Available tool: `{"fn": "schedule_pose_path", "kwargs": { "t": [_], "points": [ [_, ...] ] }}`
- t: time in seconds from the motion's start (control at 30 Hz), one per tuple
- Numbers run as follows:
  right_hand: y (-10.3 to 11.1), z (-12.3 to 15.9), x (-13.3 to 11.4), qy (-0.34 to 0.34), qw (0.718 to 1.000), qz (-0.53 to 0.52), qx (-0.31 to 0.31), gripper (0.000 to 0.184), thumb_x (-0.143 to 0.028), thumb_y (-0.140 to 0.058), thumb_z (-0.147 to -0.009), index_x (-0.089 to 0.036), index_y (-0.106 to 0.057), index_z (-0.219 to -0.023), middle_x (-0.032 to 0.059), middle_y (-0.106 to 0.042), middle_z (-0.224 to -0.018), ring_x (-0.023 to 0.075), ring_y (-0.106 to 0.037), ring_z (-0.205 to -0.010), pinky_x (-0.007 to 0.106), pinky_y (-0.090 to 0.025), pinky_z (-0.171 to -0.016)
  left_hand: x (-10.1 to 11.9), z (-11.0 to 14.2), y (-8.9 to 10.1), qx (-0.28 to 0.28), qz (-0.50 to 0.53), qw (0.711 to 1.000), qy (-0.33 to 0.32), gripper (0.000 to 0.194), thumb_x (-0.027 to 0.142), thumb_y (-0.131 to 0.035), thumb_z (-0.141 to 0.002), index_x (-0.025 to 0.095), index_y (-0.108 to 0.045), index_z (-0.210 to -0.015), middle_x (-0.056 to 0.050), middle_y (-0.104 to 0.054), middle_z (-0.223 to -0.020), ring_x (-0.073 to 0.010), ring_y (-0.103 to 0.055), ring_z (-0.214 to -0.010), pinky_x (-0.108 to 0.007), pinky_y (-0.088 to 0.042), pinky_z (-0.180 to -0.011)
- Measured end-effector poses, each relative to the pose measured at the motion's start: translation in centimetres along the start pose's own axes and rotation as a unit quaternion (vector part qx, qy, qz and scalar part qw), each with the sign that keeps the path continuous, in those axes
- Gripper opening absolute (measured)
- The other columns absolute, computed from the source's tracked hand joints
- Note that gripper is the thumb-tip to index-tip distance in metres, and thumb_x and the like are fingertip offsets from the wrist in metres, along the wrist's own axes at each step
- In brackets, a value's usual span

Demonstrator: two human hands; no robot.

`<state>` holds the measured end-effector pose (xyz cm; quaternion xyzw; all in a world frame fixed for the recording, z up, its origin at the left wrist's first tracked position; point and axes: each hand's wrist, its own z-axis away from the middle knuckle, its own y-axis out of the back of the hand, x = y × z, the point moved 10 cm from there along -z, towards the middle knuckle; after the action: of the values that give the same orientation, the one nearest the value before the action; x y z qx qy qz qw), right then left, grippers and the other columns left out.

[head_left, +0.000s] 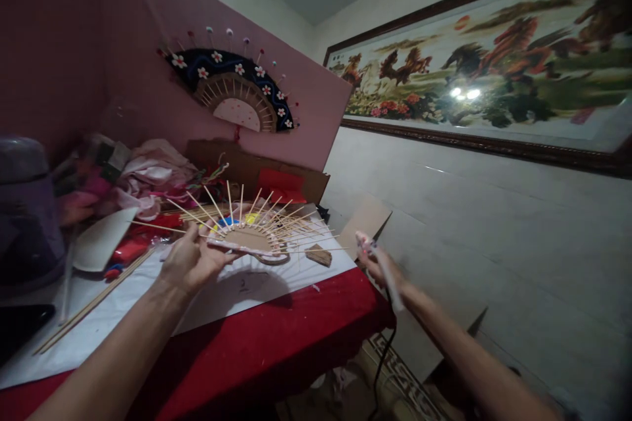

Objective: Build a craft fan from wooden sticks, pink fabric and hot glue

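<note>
My left hand (195, 260) grips the left end of a half-round cardboard fan base (249, 240), holding it just above the white-covered table. Thin wooden sticks (228, 200) fan out from its curved edge, and a whitish band runs along the rim. Beyond the table's right edge, my right hand (378, 266) is closed around a hot glue gun (388, 273) with a clear glue stick showing at its back and a black cord hanging down. The gun is apart from the fan base. A small cardboard scrap (318, 255) lies right of the base.
A finished decorated fan (237, 92) hangs on a pink board (311, 99) behind. Pink cloth (153, 171), loose sticks (99, 299), a white scoop-like piece (101, 243) and a purple container (27, 210) crowd the left. Red cloth (276, 335) covers the table's front edge.
</note>
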<state>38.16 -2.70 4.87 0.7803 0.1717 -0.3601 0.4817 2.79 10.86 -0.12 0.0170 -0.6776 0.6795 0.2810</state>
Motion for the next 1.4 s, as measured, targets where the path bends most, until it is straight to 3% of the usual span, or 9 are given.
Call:
{"fn": "schedule_pose_path", "kwargs": {
  "t": [0.13,0.43,0.57,0.67,0.87,1.0,1.17,1.27,1.4],
  "points": [
    [-3.9,0.3,3.3,0.004,0.989,0.137,-0.053,0.015,-0.025,-0.059,-0.075,-0.016,-0.058,-0.087,0.0075,-0.064,-0.082,0.0199,-0.058,-0.073,0.03,-0.041,-0.067,1.3,0.7,-0.8,-0.013,-0.001,1.0,-0.027,0.046,0.047,-0.033,-0.094,0.023,-0.051,-0.128,-0.018,-0.052,-0.137,-0.0402,-0.049,-0.124,-0.065,-0.05,-0.078],
    [-9.1,-1.7,0.9,0.069,0.957,0.256,-0.118,0.056,-0.026,-0.058,-0.081,-0.009,-0.046,-0.133,0.0181,-0.054,-0.13,0.0282,-0.05,-0.118,0.037,-0.035,-0.1,1.4,0.7,-1.6,-0.042,-0.023,0.998,-0.048,0.048,0.05,-0.033,-0.093,0.024,-0.05,-0.13,-0.022,-0.05,-0.137,-0.0411,-0.052,-0.121,-0.066,-0.049,-0.079],
    [-9.8,1.1,-5.5,0.186,0.935,0.3,-0.012,0.038,-0.021,-0.046,-0.088,-0.013,-0.058,-0.123,0.0183,-0.058,-0.125,0.0302,-0.048,-0.119,0.042,-0.029,-0.104,2.5,1.5,-3.3,-0.054,-0.016,0.996,-0.063,0.047,0.047,-0.035,-0.094,0.026,-0.042,-0.136,-0.018,-0.047,-0.141,-0.0398,-0.049,-0.124,-0.064,-0.048,-0.083],
    [-14.7,2.8,-11.4,0.285,0.919,0.266,-0.063,0.026,-0.026,-0.044,-0.091,-0.02,-0.07,-0.096,0.0106,-0.07,-0.103,0.025,-0.059,-0.102,0.037,-0.037,-0.096,4.4,2.3,-5.1,-0.06,-0.012,0.992,-0.113,0.048,0.05,-0.036,-0.093,0.027,-0.044,-0.135,-0.019,-0.048,-0.139,-0.0404,-0.052,-0.121,-0.065,-0.049,-0.081],
    [-25.3,0.0,-17.6,0.252,0.93,0.245,-0.111,0.036,-0.043,-0.052,-0.089,-0.015,-0.063,-0.109,0.0146,-0.065,-0.111,0.0261,-0.061,-0.1,0.036,-0.047,-0.085,6.7,3.5,-6.4,-0.055,-0.012,0.987,-0.149,0.05,0.051,-0.032,-0.093,0.026,-0.045,-0.134,-0.019,-0.051,-0.137,-0.0394,-0.052,-0.122,-0.064,-0.05,-0.082],
    [-29.1,-0.7,-19.1,0.248,0.933,0.245,-0.094,0.054,-0.05,-0.063,-0.08,-0.007,-0.06,-0.112,0.0229,-0.06,-0.117,0.0313,-0.059,-0.105,0.04,-0.048,-0.087,7.5,3.8,-5.9,-0.056,-0.002,0.986,-0.159,0.048,0.049,-0.035,-0.093,0.024,-0.047,-0.132,-0.019,-0.051,-0.137,-0.0399,-0.051,-0.122,-0.065,-0.049,-0.083],
    [-26.3,-1.1,-19.3,0.245,0.949,0.181,-0.085,0.031,-0.035,-0.07,-0.074,-0.008,-0.068,-0.087,0.0055,-0.07,-0.076,0.0127,-0.06,-0.065,0.021,-0.051,-0.061,8.0,3.9,-5.4,-0.029,0.032,0.988,-0.151,0.047,0.048,-0.035,-0.093,0.026,-0.047,-0.132,-0.018,-0.051,-0.138,-0.0408,-0.048,-0.125,-0.066,-0.048,-0.082],
    [-19.9,-0.2,-17.1,0.244,0.952,0.158,-0.099,0.02,-0.031,-0.068,-0.073,-0.012,-0.067,-0.068,-0.0044,-0.061,-0.055,0.0074,-0.047,-0.049,0.015,-0.041,-0.043,8.2,3.5,-5.1,-0.025,0.039,0.988,-0.149,0.048,0.051,-0.036,-0.092,0.027,-0.047,-0.133,-0.018,-0.049,-0.14,-0.0415,-0.049,-0.123,-0.067,-0.047,-0.082],
    [-11.6,3.4,-12.6,0.141,0.953,-0.061,-0.26,0.024,-0.037,-0.071,-0.069,-0.015,-0.065,-0.075,-0.0028,-0.059,-0.062,0.008,-0.05,-0.052,0.016,-0.036,-0.045,7.5,2.4,-3.8,-0.038,0.012,0.988,-0.151,0.05,0.052,-0.039,-0.091,0.028,-0.046,-0.134,-0.018,-0.048,-0.14,-0.0395,-0.053,-0.121,-0.065,-0.048,-0.082]
  ]
}}
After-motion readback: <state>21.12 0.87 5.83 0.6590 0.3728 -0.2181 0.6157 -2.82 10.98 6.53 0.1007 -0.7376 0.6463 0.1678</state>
